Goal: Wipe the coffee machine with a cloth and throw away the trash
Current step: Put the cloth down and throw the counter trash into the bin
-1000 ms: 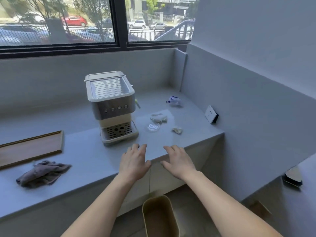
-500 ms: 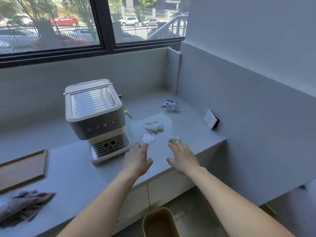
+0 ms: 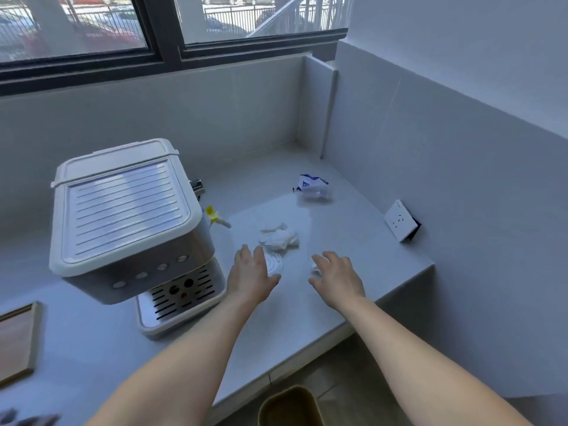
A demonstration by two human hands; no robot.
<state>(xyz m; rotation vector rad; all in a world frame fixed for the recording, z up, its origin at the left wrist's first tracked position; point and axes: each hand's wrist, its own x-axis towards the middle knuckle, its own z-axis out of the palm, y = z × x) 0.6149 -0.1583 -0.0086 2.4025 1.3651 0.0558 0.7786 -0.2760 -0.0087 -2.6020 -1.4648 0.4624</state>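
Observation:
A white and silver coffee machine [image 3: 129, 219] stands on the grey counter [image 3: 353, 290]. To its right lie a crumpled white tissue [image 3: 278, 238], a clear round plastic lid [image 3: 273, 262] and a blue-and-white wrapper [image 3: 313, 186]. My left hand [image 3: 250, 276] hovers open, its fingers over the lid's left edge. My right hand [image 3: 336, 276] is open over a small white scrap [image 3: 315, 266], mostly hiding it. The grey cloth [image 3: 27, 419] shows only as a blurred edge at the bottom left.
A tan trash bin [image 3: 289, 405] stands on the floor below the counter edge. A wooden tray [image 3: 17, 336] lies at the left. A white wall socket [image 3: 399, 221] sits on the right wall. Walls close the back and right of the counter.
Both hands have reached forward from the counter's front edge to the lid and the small scrap. The view has moved closer and to the right, pushing the cloth nearly out of frame.

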